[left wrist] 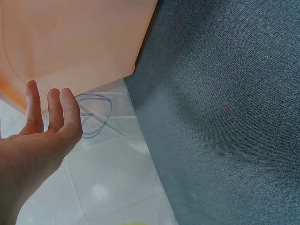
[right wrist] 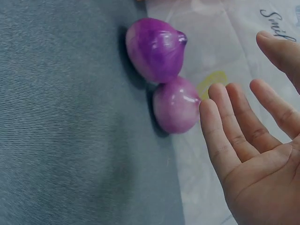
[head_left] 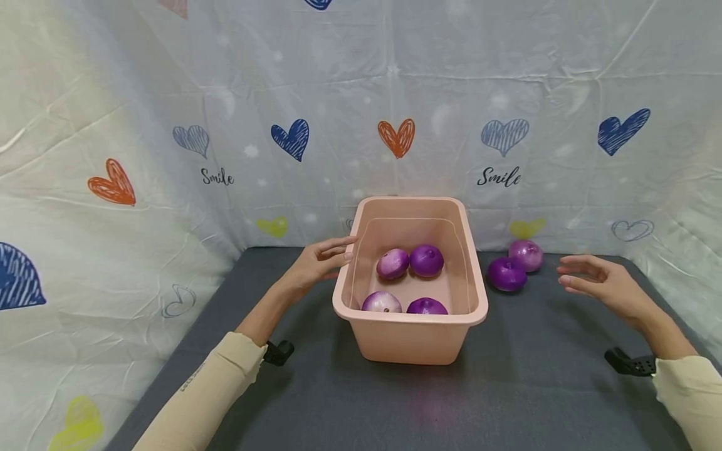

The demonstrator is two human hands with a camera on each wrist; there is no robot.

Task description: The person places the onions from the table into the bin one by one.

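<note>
"Hand status, right side?"

"My right hand (head_left: 615, 291) hangs over the dark tabletop (head_left: 541, 388), thumb apart from the fingers, palm holding nothing. With the pink tub (head_left: 403, 343) as clock centre in the head view, I have this hand well out at 3 o'clock."

"Left side?"

"My left hand (head_left: 318, 258) is at the rim's 10 o'clock, fingers relaxed and extended, clamped on nothing. Its fingertips overlap the rim; I cannot tell whether they touch it."

"Location of the onions?"

"Two lie between the tub and my right hand, near 3 o'clock: a darker onion (head_left: 506, 274) closer to the tub and a lighter onion (head_left: 526, 255) at its 1-to-2 o'clock side, apparently touching. Four more onions (head_left: 426, 260) rest inside the tub, roughly at 11, 1, 5 and 7 o'clock."

"Recommended grasp procedure?"

"I judge the step to be a reach for the pair. I should select the lighter one, nearest my fingers, and approach from 3 o'clock. Spread thumb and fingers past its widest part, then cup it with full finger pads: the glossy skin could slip. Caution: a push towards 9 o'clock could roll its neighbour. Lift vertically before any sideways travel."
</note>
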